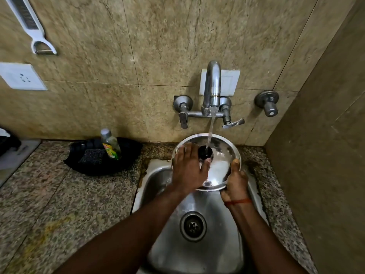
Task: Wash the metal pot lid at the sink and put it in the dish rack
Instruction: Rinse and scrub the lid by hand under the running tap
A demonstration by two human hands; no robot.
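A round metal pot lid [221, 165] with a black knob [205, 152] is held above the steel sink [215, 252], tilted toward me. Water runs from the tap [212, 86] straight onto the knob. My right hand [236, 181] grips the lid's right rim, thumb on top. My left hand [188, 169] lies flat on the lid's left half, fingers spread over the surface beside the knob. No dish rack is in view.
A black tray [128, 157] on the granite counter left of the sink holds a dish soap bottle [110, 145] and a dark scrub pad [91, 156]. Two tap handles [233, 123] stick out from the tiled wall; a side wall closes the right.
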